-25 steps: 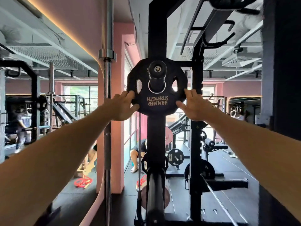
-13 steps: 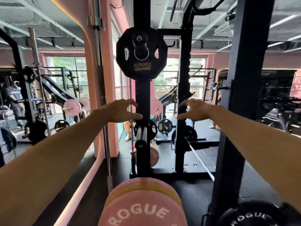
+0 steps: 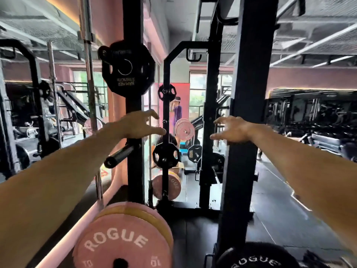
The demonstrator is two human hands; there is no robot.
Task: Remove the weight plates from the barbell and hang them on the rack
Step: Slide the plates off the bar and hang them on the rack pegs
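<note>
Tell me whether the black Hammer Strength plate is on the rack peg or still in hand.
On the peg. The black plate hangs high on the rack upright, and both the left hand and right hand are open below it, touching nothing.

I see open air between my left hand [image 3: 140, 124] and right hand [image 3: 232, 128]; the black upright [image 3: 245, 117] seems to block the right.

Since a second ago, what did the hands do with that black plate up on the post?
They let it go. Both hands were pressed to the black plate's edges; now the left hand and right hand hang open and empty well below it, drawn back. The view has also swung down and back, bringing the pink plate into sight. The black plate stays hung on its peg on the post.
</note>
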